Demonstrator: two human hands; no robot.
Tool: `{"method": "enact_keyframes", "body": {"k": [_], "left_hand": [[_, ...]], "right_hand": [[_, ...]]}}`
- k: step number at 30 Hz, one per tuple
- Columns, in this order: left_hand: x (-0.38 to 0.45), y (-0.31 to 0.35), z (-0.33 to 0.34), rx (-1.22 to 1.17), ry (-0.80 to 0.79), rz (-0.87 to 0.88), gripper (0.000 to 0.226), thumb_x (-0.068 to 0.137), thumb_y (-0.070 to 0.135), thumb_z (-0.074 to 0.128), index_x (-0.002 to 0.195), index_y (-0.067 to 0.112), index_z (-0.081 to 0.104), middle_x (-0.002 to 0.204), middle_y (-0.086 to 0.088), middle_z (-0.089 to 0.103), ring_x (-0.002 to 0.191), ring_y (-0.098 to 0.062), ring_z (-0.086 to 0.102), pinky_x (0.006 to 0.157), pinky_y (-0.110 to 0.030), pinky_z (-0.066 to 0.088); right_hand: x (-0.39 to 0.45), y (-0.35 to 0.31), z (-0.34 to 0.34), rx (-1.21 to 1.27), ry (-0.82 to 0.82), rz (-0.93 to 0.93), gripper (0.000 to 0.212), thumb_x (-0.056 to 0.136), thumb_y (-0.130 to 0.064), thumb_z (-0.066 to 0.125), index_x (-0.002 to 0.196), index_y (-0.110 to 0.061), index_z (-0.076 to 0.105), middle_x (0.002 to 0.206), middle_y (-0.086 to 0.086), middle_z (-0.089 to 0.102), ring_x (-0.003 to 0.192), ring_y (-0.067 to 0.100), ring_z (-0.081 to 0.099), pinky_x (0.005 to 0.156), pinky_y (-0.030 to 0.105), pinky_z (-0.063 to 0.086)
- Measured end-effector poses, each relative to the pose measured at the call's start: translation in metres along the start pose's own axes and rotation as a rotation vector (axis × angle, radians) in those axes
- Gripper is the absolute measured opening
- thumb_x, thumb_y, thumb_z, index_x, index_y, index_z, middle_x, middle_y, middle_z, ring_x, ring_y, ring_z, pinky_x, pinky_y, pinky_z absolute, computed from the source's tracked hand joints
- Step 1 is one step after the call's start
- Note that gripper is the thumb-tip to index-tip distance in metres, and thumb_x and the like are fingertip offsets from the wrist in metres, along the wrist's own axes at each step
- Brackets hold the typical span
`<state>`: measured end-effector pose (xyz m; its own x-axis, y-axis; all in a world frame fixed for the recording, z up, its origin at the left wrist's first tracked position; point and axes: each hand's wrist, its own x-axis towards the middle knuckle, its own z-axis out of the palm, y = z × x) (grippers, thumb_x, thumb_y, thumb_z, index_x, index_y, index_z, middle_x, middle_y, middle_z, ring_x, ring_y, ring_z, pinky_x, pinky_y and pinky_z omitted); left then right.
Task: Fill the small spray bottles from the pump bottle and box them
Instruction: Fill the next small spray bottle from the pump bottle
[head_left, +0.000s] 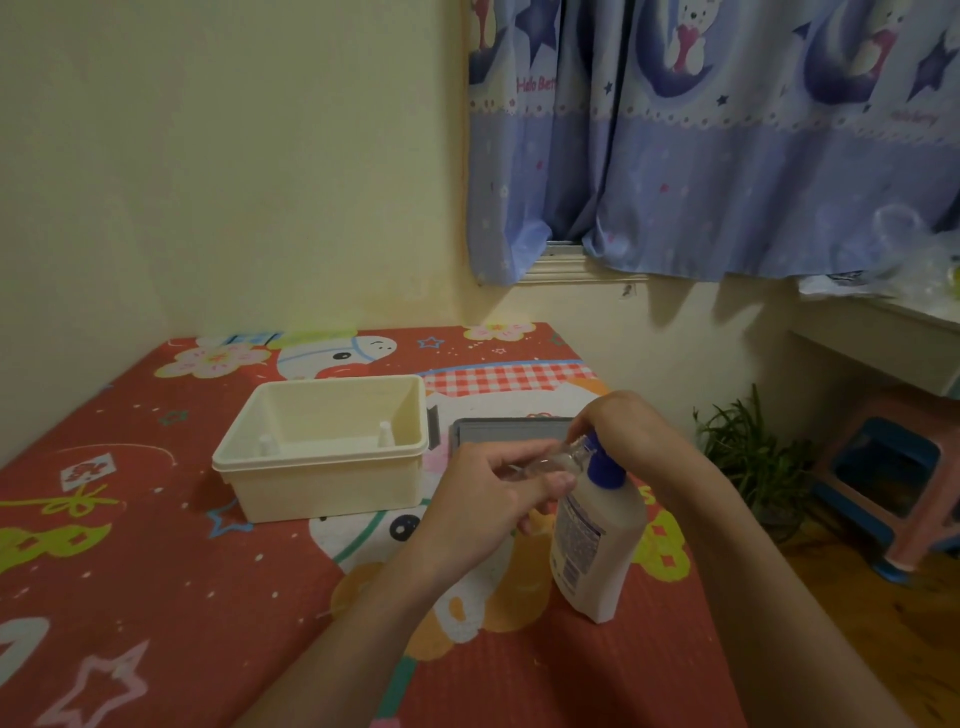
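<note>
A white pump bottle with a blue pump head stands tilted on the red patterned sheet. My right hand rests on top of the pump head, fingers curled over it. My left hand holds a small clear spray bottle on its side, with its mouth at the pump's nozzle. A cream plastic box stands open to the left; two small white-capped bottles show inside it, near its front wall.
A grey lid or tray lies behind my hands, right of the box. The bed's right edge drops to a wooden floor with a potted plant and a pink and blue stool. A wall and curtain stand behind.
</note>
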<state>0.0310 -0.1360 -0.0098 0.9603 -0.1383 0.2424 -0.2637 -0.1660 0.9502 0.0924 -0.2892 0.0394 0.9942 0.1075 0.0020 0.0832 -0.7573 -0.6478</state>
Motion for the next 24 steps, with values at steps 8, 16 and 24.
{"method": "enact_keyframes", "body": {"k": [8, 16, 24], "left_hand": [[-0.0002, 0.0015, -0.0017, 0.022, -0.005, -0.011, 0.032, 0.084, 0.014, 0.073, 0.116, 0.019, 0.072, 0.075, -0.001, 0.074, 0.062, -0.008, 0.065, 0.052, -0.027, 0.051], [-0.0003, -0.0001, -0.0017, 0.012, 0.007, -0.001, 0.027, 0.084, 0.013, 0.073, 0.109, 0.023, 0.073, 0.075, -0.006, 0.074, 0.063, -0.010, 0.064, 0.051, -0.026, 0.052], [0.0014, 0.0030, -0.0011, 0.014, 0.009, 0.009, 0.030, 0.083, 0.015, 0.074, 0.113, 0.022, 0.072, 0.077, -0.011, 0.073, 0.063, -0.013, 0.064, 0.052, -0.026, 0.052]], "right_hand": [[-0.0019, 0.0011, 0.0025, 0.105, -0.012, 0.048, 0.031, 0.092, 0.000, 0.041, 0.109, 0.004, 0.067, 0.120, 0.024, 0.061, 0.117, 0.038, 0.054, 0.097, 0.040, 0.044], [-0.0015, 0.0012, 0.0069, 0.085, 0.035, 0.038, 0.033, 0.092, 0.003, 0.041, 0.112, 0.002, 0.068, 0.121, 0.021, 0.061, 0.117, 0.033, 0.054, 0.094, 0.033, 0.043], [-0.0004, 0.0002, -0.0001, 0.034, 0.010, -0.029, 0.031, 0.091, 0.005, 0.043, 0.110, 0.005, 0.067, 0.120, 0.026, 0.060, 0.116, 0.038, 0.053, 0.099, 0.041, 0.043]]}}
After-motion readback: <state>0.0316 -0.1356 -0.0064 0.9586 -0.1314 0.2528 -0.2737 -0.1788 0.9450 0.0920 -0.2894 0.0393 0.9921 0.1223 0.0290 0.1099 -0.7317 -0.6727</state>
